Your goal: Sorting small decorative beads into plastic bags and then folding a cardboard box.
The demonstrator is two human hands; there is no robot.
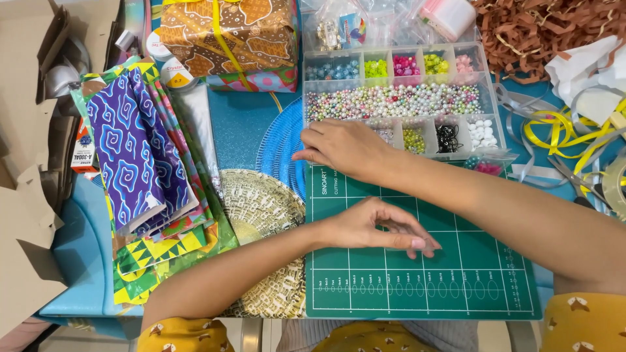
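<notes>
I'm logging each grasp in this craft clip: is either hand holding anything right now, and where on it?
Cannot be told. The left hand pinches its fingertips over the green cutting mat; anything between them is too small to see. The right hand rests on the bead box, holding nothing visible.

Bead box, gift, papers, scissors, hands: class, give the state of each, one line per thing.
Bead box: lid open, compartments filled.
Gift: wrapped, tied with yellow ribbon.
Patterned papers: stacked, partly fanned.
Scissors: lying flat; blades unclear.
Left hand: fingertips pinched on the cutting mat.
Right hand: resting at the box edge, empty.

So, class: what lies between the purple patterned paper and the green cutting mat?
In the head view, a gold woven placemat lies between the purple patterned paper and green cutting mat.
</notes>
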